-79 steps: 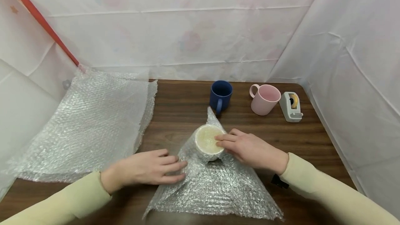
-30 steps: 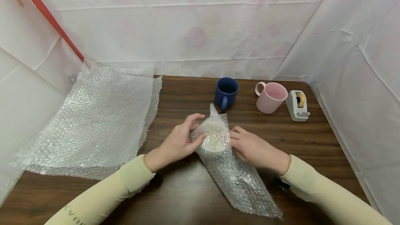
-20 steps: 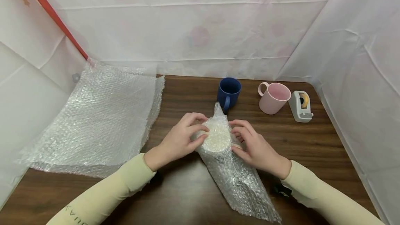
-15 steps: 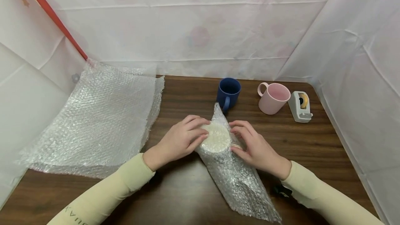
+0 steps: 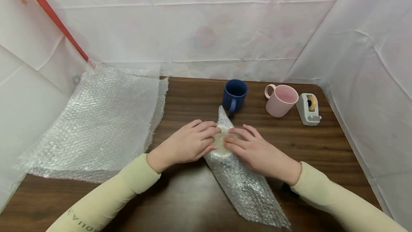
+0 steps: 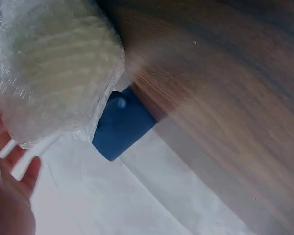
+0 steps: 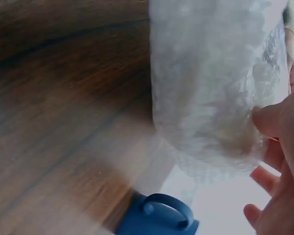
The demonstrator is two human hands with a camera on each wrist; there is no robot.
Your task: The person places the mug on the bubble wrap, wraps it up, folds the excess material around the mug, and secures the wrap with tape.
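A pale yellow round cup (image 5: 220, 147), its flat end up, stands inside a sheet of bubble wrap (image 5: 243, 185) on the table. One corner of the sheet sticks out behind it, and a longer flap trails toward the front right. My left hand (image 5: 186, 142) lies over the left side of the wrapped top with its fingers extended. From the right, my right hand (image 5: 259, 151) touches the top, fingers also stretched out. In the left wrist view, yellow ridges show through the bubble wrap (image 6: 63, 63). Loose layers of bubble wrap (image 7: 210, 88) fill much of the right wrist view.
Just behind the wrapped cup stands a blue mug (image 5: 234, 96), its handle facing front. A pink mug (image 5: 280, 104) and a white tape dispenser (image 5: 308, 112) are farther right. Several sheets of bubble wrap (image 5: 103, 121) lie at the left. White curtains (image 5: 180, 38) hang behind the table (image 5: 190, 96).
The left part of the sheet was folded over the cup to the right. Since half a second ago, my right hand has moved from the cup's side onto its top; my left fingers have edged inward.
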